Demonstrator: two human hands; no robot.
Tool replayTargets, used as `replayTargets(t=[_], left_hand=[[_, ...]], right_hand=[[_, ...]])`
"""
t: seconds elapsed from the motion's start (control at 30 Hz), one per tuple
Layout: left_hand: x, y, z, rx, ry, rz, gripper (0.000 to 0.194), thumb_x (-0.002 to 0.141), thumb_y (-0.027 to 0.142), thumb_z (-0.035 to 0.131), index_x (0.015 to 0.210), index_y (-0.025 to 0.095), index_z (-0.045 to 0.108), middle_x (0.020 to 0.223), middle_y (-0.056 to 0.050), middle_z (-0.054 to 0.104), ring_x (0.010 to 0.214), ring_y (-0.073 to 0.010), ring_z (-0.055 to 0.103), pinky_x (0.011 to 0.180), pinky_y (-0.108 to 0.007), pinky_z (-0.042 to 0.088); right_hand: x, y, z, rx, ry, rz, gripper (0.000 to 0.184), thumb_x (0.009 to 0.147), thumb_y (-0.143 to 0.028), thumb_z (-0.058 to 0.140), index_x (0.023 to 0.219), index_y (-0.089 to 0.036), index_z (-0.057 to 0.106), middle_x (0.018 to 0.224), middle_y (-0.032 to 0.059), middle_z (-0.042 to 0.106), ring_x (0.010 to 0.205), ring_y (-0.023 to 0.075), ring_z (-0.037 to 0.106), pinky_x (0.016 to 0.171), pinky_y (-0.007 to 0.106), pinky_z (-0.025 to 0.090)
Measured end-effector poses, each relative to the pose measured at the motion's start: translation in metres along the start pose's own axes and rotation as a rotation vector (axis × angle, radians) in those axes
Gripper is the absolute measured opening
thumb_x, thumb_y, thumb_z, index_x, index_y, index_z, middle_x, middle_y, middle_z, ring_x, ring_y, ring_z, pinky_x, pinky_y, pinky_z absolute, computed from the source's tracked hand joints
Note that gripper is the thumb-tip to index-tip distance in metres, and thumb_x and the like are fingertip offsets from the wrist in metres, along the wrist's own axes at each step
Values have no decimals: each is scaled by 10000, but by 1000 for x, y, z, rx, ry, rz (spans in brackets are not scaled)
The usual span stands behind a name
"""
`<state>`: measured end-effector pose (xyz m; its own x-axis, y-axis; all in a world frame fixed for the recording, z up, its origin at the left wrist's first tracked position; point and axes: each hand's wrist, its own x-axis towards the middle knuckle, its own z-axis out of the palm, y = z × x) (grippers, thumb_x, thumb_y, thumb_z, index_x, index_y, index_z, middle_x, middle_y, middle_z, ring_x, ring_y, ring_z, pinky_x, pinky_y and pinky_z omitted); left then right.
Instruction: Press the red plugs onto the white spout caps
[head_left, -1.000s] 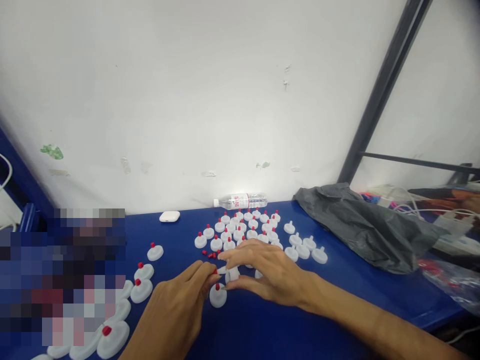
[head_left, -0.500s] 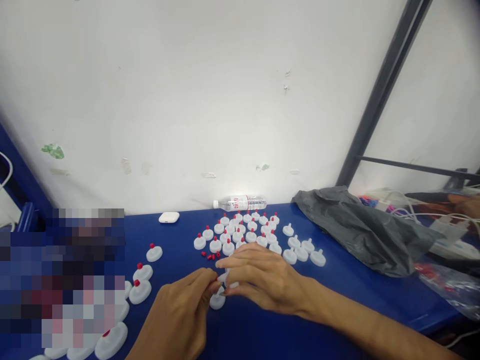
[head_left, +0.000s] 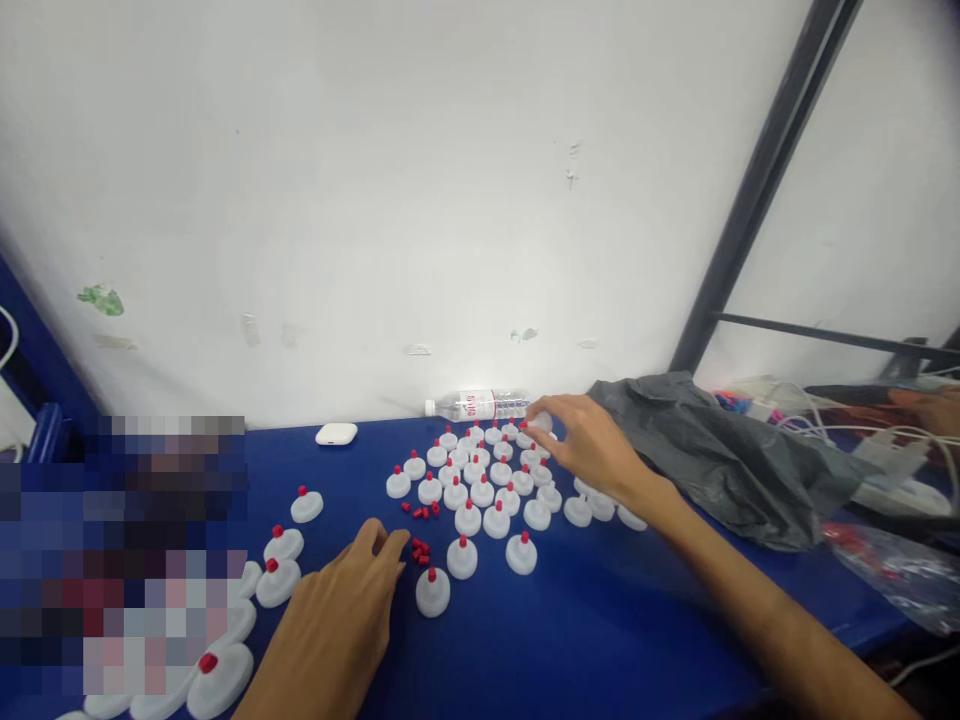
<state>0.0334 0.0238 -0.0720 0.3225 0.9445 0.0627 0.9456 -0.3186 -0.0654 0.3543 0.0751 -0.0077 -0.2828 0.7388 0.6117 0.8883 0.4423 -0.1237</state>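
Right hand (head_left: pixel 592 450) is pinching a red-tipped white lid (head_left: pixel 541 423) over the far lids, while left hand (head_left: pixel 337 605) is curling, fingers narrowly parted, beside loose red caps (head_left: pixel 424 559), probably calling for fine fingertip grip.

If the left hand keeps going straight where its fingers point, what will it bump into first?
Probably the little pile of loose red caps just beyond the left hand's fingertips, though its height above the table is unclear.
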Motion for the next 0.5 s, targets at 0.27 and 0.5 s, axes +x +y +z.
replayTargets(t=[0.27, 0.5], left_hand=[[1, 7, -11, 11, -124, -34, 518, 1021, 81, 282, 1353, 283, 625, 1309, -114, 669, 898, -316, 796, 723, -440, 642], [3, 10, -8, -24, -67, -38, 488, 982, 74, 427, 1357, 300, 643, 1275, -114, 703, 835, -295, 807, 656, -360, 630]], right_hand=[[2, 33, -8, -170, -365, 303, 207, 1008, -374, 710, 1038, -169, 706, 1029, 38, 720, 922, 191, 697, 857, 401, 599], [-1, 28, -6, -145, -595, 351, 229, 1029, -393, 689, 1083, -172, 704, 1061, 44, 728, 894, 175, 708, 822, 372, 618]])
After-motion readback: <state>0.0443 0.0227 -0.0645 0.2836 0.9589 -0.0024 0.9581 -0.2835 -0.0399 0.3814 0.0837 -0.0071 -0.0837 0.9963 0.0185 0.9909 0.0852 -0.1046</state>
